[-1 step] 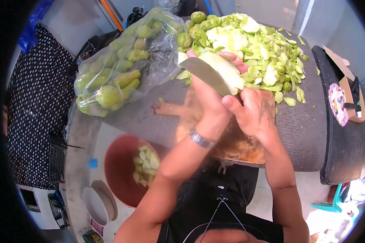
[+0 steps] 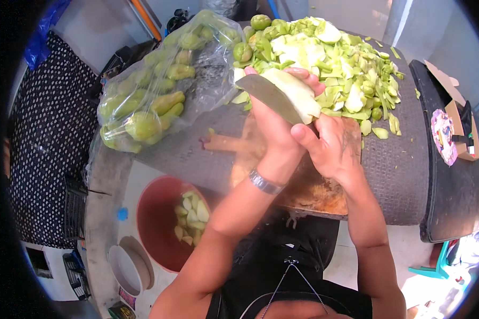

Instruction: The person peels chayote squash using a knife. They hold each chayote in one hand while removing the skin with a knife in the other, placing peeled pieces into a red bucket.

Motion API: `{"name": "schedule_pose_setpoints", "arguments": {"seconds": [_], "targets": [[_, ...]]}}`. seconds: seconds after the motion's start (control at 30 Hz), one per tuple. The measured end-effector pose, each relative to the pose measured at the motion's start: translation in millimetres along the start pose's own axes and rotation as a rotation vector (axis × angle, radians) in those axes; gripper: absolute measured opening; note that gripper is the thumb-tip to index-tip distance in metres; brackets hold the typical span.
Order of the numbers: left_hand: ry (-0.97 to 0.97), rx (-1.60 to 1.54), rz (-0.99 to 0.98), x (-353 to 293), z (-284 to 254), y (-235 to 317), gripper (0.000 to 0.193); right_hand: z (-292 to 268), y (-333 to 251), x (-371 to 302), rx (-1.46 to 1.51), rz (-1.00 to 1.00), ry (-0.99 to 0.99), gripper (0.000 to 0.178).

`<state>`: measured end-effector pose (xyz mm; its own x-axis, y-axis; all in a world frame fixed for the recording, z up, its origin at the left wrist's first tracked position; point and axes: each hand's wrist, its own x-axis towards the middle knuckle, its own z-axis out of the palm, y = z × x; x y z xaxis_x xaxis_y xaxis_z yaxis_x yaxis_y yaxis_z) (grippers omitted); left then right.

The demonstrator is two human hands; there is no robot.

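My left hand (image 2: 274, 119), below a metal watch on the wrist, cradles a peeled pale mango (image 2: 292, 93) with the fingers curled round its far side. In my right hand (image 2: 335, 146) is a knife; its handle is hidden in the grip. The broad dark knife blade (image 2: 271, 98) lies slantwise along the near left side of the mango, above my left palm. Both hands are over a worn wooden cutting board (image 2: 319, 196), whose handle points left. Just beyond them rises a heap of green peelings (image 2: 351, 80).
A clear plastic bag (image 2: 197, 106) of whole green mangoes lies at the left of the dark textured tabletop (image 2: 399, 181). Below it stands a reddish bucket (image 2: 149, 228) with peeled pieces inside, beside a white tub (image 2: 125, 268). An open cardboard box (image 2: 465, 133) is at the right.
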<state>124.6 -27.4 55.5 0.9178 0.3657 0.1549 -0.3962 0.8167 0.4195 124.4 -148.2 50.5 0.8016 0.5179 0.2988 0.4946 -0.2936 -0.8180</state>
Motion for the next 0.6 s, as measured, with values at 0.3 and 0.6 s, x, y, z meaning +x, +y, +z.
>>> {"name": "schedule_pose_setpoints", "arguments": {"seconds": [0.3,0.6], "targets": [[0.086,0.493,0.253,-9,-3,-18,0.060,8,-4,6,0.012,0.126,0.191,0.066],[0.140,0.490,0.175,-2,-16,0,0.048,10,-5,-8,-0.246,-0.133,0.191,0.065]]}}
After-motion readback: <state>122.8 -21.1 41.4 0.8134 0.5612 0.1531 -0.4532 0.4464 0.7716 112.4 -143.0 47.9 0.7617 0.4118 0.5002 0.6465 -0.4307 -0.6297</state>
